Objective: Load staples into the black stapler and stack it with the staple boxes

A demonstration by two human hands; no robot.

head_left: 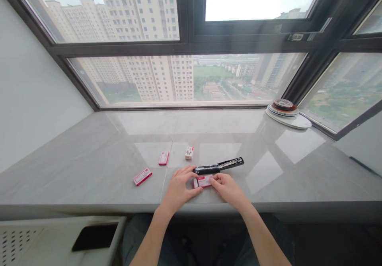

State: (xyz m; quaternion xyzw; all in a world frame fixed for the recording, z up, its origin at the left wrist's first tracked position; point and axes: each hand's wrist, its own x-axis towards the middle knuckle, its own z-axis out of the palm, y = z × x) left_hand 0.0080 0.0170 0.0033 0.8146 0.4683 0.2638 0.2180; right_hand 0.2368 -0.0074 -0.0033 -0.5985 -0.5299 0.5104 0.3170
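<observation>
A black stapler (219, 166) lies opened up on the grey stone sill, its top swung back to the right. Just in front of it is a flat red-and-white staple box (203, 181), with a dark strip at its left end. My left hand (180, 184) curves around that left end, thumb at the near edge and index finger at the far edge. At the box's right end, my right hand (227, 187) pinches it between thumb and fingers. The left fingertips are close to the stapler's left end; whether they touch it I cannot tell.
Two more red-and-white boxes (142, 177) (164, 158) lie to the left, and a small white box (189, 153) stands behind the stapler. Stacked plates (283, 112) sit in the far right corner by the window. A black phone-like slab (95, 237) rests on a white surface at lower left.
</observation>
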